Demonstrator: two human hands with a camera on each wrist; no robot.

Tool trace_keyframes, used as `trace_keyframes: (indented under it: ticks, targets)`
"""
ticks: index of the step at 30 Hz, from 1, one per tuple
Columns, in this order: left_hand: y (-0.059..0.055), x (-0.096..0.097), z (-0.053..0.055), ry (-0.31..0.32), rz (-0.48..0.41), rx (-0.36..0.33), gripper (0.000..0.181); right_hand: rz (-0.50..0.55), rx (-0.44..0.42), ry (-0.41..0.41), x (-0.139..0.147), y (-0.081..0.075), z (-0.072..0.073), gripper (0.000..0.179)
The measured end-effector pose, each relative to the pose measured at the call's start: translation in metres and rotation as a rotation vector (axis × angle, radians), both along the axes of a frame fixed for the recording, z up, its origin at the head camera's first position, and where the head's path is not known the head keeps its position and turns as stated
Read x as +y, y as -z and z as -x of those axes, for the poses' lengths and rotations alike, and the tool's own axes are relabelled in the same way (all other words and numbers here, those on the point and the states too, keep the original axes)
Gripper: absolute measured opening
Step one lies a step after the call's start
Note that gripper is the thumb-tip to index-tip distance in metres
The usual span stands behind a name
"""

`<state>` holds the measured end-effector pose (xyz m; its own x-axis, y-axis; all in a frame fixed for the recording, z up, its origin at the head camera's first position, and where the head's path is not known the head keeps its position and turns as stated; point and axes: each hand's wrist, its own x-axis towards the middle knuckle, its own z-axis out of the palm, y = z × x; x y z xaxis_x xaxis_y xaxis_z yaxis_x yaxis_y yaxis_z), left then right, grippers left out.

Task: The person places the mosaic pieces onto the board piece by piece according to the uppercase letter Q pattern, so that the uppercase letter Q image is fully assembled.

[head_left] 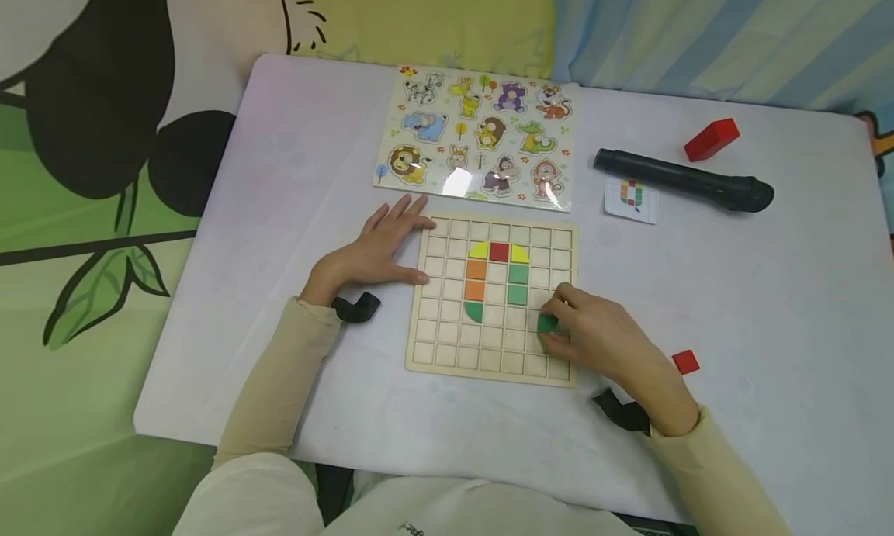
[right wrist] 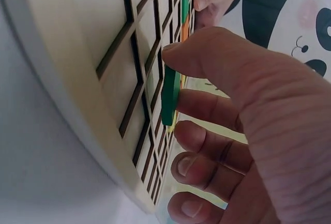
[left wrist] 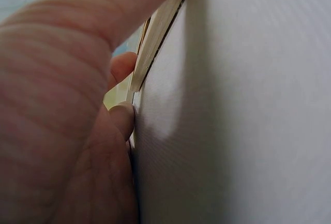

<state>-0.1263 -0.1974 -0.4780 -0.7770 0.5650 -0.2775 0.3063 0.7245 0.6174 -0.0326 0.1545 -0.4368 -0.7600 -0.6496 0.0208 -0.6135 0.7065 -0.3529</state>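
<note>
A wooden grid board [head_left: 489,375] lies on the table. My left hand [head_left: 373,250] is spread at its left edge, with the thumb and a fingertip touching the rim. My right hand [head_left: 602,333] pinches a green piece [right wrist: 170,95] between thumb and index finger, over the board's lower right cells. Set in the grid are a red square [head_left: 499,252] between two yellow rounded pieces [head_left: 478,250], two orange squares [head_left: 475,270] down the left, a green rounded piece [head_left: 473,312] below them, and two green squares [head_left: 518,274] down the right.
An animal puzzle [head_left: 475,144] lies behind the board. To the right are a pattern card [head_left: 625,204], a black tube-shaped object [head_left: 687,181] overlapping it and a red block [head_left: 711,140]. A red square tile [head_left: 686,361] lies near my right wrist.
</note>
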Motion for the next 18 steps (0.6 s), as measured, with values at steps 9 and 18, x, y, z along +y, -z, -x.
trace_keyframes:
  ticks: [9,18]
  targets:
    - [0.000,0.000,0.000,0.003,-0.001,0.004,0.085,-0.045,-0.007,-0.047,-0.016,0.005,0.004,0.022]
    - [-0.002,0.001,-0.001,-0.002,0.002,-0.002,0.086,-0.060,-0.027,-0.078,-0.028,0.003,0.007,0.028]
